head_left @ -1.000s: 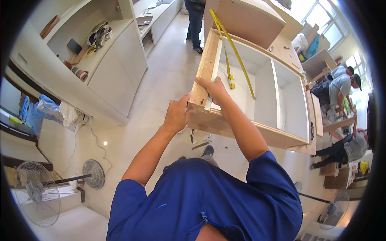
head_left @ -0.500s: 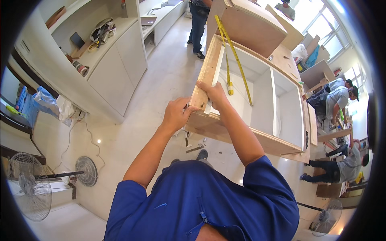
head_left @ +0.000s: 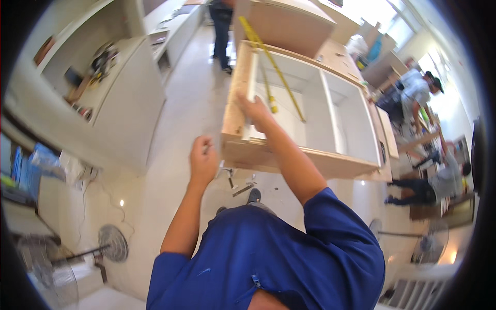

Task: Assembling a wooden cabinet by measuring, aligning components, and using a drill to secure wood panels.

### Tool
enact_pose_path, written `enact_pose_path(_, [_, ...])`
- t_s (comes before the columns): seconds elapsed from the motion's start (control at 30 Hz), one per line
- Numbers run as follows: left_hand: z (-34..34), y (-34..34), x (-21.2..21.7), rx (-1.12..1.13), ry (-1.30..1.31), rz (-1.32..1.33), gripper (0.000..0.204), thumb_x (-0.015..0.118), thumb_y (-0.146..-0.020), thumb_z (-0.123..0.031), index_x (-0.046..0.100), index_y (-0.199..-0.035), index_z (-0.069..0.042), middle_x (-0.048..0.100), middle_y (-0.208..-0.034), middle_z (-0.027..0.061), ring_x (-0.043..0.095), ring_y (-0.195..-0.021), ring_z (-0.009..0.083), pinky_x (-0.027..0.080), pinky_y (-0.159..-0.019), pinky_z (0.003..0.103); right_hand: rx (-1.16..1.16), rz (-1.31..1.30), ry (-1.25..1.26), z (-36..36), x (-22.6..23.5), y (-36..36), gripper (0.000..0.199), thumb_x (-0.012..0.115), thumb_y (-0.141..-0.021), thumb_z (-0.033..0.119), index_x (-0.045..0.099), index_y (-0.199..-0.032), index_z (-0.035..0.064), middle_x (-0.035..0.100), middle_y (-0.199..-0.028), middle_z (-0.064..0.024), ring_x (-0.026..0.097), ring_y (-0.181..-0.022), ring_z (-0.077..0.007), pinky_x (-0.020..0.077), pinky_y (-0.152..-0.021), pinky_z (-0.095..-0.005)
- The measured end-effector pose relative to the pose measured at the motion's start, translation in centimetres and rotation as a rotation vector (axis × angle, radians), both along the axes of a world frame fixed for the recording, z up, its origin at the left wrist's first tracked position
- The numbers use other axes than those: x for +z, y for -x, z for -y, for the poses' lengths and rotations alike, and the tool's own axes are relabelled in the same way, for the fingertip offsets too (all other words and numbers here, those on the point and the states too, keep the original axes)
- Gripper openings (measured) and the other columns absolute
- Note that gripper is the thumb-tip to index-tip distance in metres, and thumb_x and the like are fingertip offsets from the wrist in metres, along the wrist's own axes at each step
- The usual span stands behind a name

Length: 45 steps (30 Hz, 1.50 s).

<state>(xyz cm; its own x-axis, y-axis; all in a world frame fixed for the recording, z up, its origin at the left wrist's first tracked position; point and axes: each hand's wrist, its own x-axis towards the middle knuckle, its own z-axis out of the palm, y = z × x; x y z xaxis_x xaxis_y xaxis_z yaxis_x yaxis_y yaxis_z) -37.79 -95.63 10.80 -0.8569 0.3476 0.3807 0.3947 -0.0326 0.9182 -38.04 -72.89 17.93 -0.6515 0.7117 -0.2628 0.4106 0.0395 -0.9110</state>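
My left hand (head_left: 204, 161) is raised off the wood, just left of the cabinet's near corner. Its fingers are curled closed, and what they may hold is too small and blurred to name. Over the left edge board (head_left: 236, 111) of a plywood cabinet (head_left: 305, 161) lies my right hand (head_left: 254, 112), thumb and fingers apart, slightly smeared by motion. The cabinet lies open side up, with a white inside split by a white divider (head_left: 332, 113). A yellow tape measure (head_left: 281, 77) is pulled out and bent across it, its end inside the left compartment.
Beyond stands another plywood box (head_left: 289, 26). White built-in cupboards (head_left: 126, 98) run along the left. Metal pieces (head_left: 243, 189) lie on the floor by my shoe (head_left: 254, 195). A fan (head_left: 112, 243) stands lower left. Other people (head_left: 416, 90) work at the right; one person (head_left: 221, 39) stands farther off.
My left hand has let go of the cabinet's corner and moved left, closed. My right hand stays at the edge board with its grip loosened. The whole view has shifted.
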Motion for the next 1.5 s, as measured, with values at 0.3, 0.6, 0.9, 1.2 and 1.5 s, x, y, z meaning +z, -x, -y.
enact_pose_path(0.3, [6.4,-4.6,0.7,-0.342,0.112,0.520,0.024,0.047,-0.092,0.009,0.056,-0.113,0.001,0.062,-0.115,0.0117,0.066,-0.098,0.0189,0.054,-0.090,0.033,0.123,-0.305,-0.242,-1.3,3.4,-12.0,0.062,0.076,-0.094,0.026,0.051,-0.141,-0.0072,0.065,-0.125,-0.0178,0.068,-0.107,-0.0227,0.0564,-0.087,-0.0327])
enact_pose_path(0.6, [-1.4,-8.5,9.4,-0.700,-0.002,0.451,0.016,0.061,-0.095,0.009,0.060,-0.111,0.005,0.069,-0.103,0.0136,0.074,-0.094,0.0224,0.060,-0.082,0.032,-0.242,-0.363,0.037,-6.6,4.3,-24.9,0.025,0.067,-0.102,0.021,0.073,-0.108,-0.0022,0.067,-0.072,-0.0014,0.053,-0.053,-0.0053,0.0432,-0.050,-0.0204])
enact_pose_path(0.9, [-16.8,-16.4,9.8,-0.840,0.012,0.273,0.010,0.065,-0.094,0.006,0.067,-0.103,0.003,0.069,-0.078,0.0105,0.067,-0.066,0.0149,0.057,-0.062,0.028,-0.024,-0.307,-0.184,-13.7,4.0,-38.1,0.025,0.076,-0.094,0.024,0.076,-0.107,0.0025,0.070,-0.082,-0.0026,0.063,-0.077,-0.0085,0.0513,-0.070,-0.0266])
enact_pose_path(1.2, [-30.3,-27.3,11.3,-0.873,0.126,-0.011,0.013,0.058,-0.103,-0.003,0.066,-0.112,0.002,0.072,-0.086,0.0100,0.070,-0.075,0.0149,0.057,-0.070,0.030,0.095,-0.543,-0.023,-17.4,2.7,-43.6,0.020,0.078,-0.092,0.009,0.075,-0.110,0.0018,0.072,-0.095,-0.0035,0.063,-0.084,-0.0088,0.0501,-0.073,-0.0243])
enact_pose_path(1.5, [-31.1,-26.8,12.0,-0.752,0.333,-0.319,0.013,0.064,-0.099,-0.007,0.065,-0.111,-0.001,0.073,-0.086,0.0131,0.074,-0.079,0.0225,0.058,-0.072,0.033,0.288,-0.551,-0.339,-22.8,2.9,-43.1,0.016,0.072,-0.095,0.011,0.075,-0.109,0.0019,0.073,-0.095,-0.0102,0.068,-0.083,-0.0206,0.0530,-0.075,-0.0309])
